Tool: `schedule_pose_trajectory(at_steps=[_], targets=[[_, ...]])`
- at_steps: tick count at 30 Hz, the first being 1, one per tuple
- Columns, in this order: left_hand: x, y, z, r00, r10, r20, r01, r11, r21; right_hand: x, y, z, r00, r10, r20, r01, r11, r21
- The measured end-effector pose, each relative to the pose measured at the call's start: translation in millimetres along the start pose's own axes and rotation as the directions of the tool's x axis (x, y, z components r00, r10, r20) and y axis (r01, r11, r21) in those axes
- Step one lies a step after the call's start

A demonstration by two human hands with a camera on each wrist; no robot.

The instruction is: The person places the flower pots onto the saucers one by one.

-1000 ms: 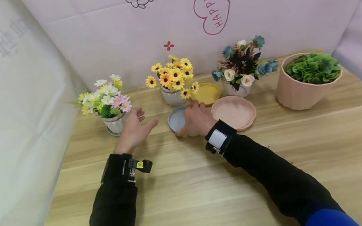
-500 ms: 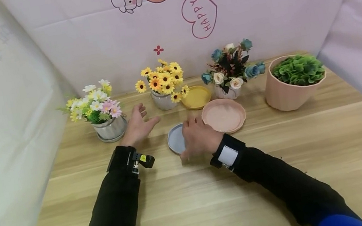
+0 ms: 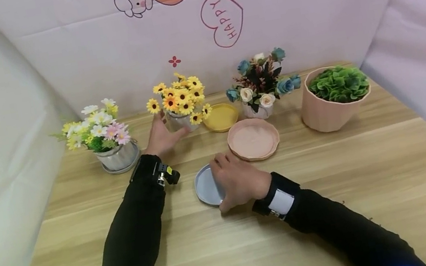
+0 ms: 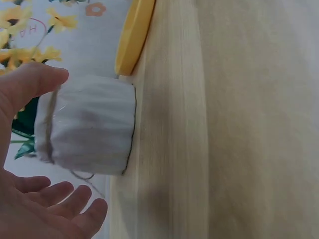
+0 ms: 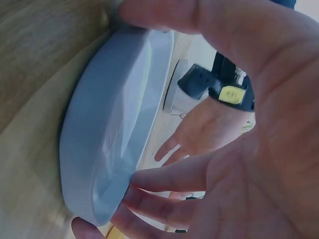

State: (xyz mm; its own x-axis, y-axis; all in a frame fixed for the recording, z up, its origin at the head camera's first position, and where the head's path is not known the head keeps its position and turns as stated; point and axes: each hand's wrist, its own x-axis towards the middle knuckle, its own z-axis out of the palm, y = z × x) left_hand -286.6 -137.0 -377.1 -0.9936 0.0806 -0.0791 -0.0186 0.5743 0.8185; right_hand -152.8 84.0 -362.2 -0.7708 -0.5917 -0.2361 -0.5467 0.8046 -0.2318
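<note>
My right hand [image 3: 239, 179] holds a blue-grey saucer [image 3: 206, 186] by its rim, thumb at the near edge and fingers over the far edge. The right wrist view shows the saucer [image 5: 107, 129] low over the wooden table; whether it touches cannot be told. At the back, my left hand [image 3: 162, 136] reaches around a ribbed whitish flowerpot [image 3: 182, 122] of yellow daisies [image 3: 182, 95]. In the left wrist view its thumb [image 4: 47, 77] lies at the rim of the flowerpot [image 4: 92, 124], while the fingers [image 4: 72, 209] are spread apart from its other side.
A yellow saucer [image 3: 221, 118] and a larger pink saucer [image 3: 253, 139] lie to the right. Farther along stand a pot of blue and cream roses [image 3: 262, 84] and a pink planter [image 3: 326, 108]. At left, a daisy pot [image 3: 118, 158] sits on a saucer. Cloth walls enclose the table.
My right hand has drawn the blue-grey saucer toward me, away from the daisy flowerpot. The left hand has moved from beside the left pot to the yellow daisy flowerpot. The view has shifted.
</note>
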Motion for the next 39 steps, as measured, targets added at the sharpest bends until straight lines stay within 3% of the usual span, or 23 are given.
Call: schedule_pose_trajectory(at_steps=[4,9,16,22,30,39], targets=[[14.6,-0.2,6.9,1.0,0.012,-0.011,-0.012,1.0,-0.004,-0.6,-1.0,-0.3,1.0,-0.006,-0.006,0.006,1.0,0.002],[27.0,-0.7,15.0,0.993,0.105,-0.052,-0.108,0.992,-0.071,-1.5,-3.1,-1.7,1.0,0.009,0.007,-0.009,1.0,0.004],[40.1,-3.7,21.7,0.973,0.223,-0.052,-0.229,0.955,-0.189,-2.3,-0.3,-2.7,0.999,0.027,0.018,-0.027,1.0,-0.003],[40.9,-6.4,16.9,0.973,0.22,-0.07,-0.229,0.959,-0.168,-0.6,-4.0,-3.3,0.999,0.034,0.038,-0.035,0.999,0.034],[44.1,-7.2,22.3,0.975,0.209,-0.073,-0.219,0.959,-0.182,-0.2,-3.7,-1.4,0.996,0.073,0.052,-0.076,0.995,0.067],[30.8,1.2,20.6,0.987,0.151,-0.054,-0.159,0.967,-0.199,-0.7,-4.9,1.0,0.998,0.051,0.038,-0.053,0.997,0.052]])
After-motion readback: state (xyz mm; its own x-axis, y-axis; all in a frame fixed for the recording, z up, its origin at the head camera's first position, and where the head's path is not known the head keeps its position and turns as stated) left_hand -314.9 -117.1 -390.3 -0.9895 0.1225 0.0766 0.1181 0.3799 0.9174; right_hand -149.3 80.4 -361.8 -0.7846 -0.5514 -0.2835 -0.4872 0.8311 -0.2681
